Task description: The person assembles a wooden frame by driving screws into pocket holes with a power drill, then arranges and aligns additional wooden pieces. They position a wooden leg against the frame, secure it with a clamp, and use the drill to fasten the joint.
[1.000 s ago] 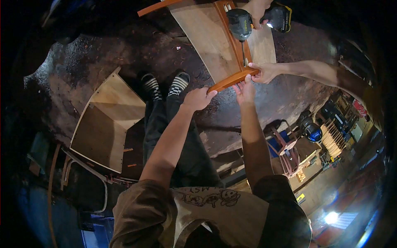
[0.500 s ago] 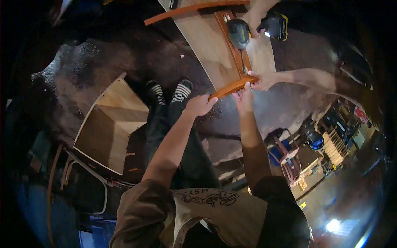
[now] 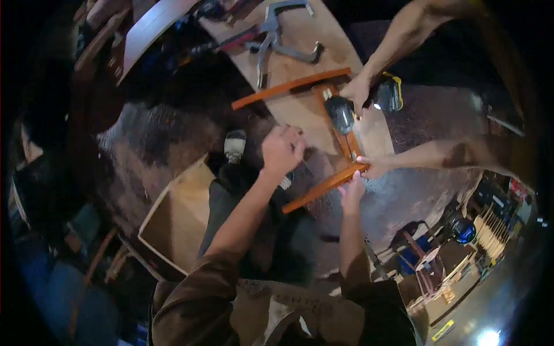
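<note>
A reddish-brown wooden frame lies over the end of a pale board (image 3: 375, 130): a straight crossbar (image 3: 325, 106) joins a far curved slat (image 3: 288, 89) and a near slat (image 3: 314, 195). My right hand (image 3: 352, 193) grips the near slat close to its right end. My left hand (image 3: 281, 151) is raised away from the wood, left of the crossbar, its fingers curled; whatever they may hold is hidden. A co-worker's hand (image 3: 358, 92) holds a power drill (image 3: 339, 114) with its bit toward the crossbar's near end. Their other hand (image 3: 378, 167) steadies that joint.
A metal locking clamp (image 3: 269, 49) lies on the board's far part. An open wooden box (image 3: 179, 216) stands on the floor by my legs. To the right are a chair-like wooden frame (image 3: 427, 262) and a pile of wooden sticks (image 3: 493, 236).
My left hand has let go of the near slat's left end and moved up and away. My view has shifted, showing the clamp. My right hand keeps hold of the slat.
</note>
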Tool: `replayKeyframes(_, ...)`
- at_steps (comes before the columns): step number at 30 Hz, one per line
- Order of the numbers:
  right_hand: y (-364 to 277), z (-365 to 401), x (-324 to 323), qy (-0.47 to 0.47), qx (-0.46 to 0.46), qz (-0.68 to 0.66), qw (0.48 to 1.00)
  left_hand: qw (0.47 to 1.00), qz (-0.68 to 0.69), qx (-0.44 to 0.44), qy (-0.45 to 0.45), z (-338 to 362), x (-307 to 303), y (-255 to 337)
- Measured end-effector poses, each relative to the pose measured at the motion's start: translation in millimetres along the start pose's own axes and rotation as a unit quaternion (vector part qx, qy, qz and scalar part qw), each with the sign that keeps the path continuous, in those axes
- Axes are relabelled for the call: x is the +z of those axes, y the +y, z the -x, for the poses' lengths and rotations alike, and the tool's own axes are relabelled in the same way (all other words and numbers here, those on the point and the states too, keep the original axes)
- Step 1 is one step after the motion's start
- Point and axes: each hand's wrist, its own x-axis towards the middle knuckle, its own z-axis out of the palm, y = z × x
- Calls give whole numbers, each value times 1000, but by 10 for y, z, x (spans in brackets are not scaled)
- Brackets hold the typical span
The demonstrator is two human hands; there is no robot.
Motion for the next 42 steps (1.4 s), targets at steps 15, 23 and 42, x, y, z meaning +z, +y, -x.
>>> replayKeyframes(15, 378, -60, -45, 0, -354, 69, 933, 877, -299, 271, -261, -1799, 221, -421)
replayKeyframes(23, 371, -52, -88, 93, -416, 234, 873, 913, -169, 301, -220, -1805, -303, -340)
replayKeyframes(42, 67, 30, -105, 200, -483, 362, 772, 821, 548, 144, 78, 46, -864, -804)
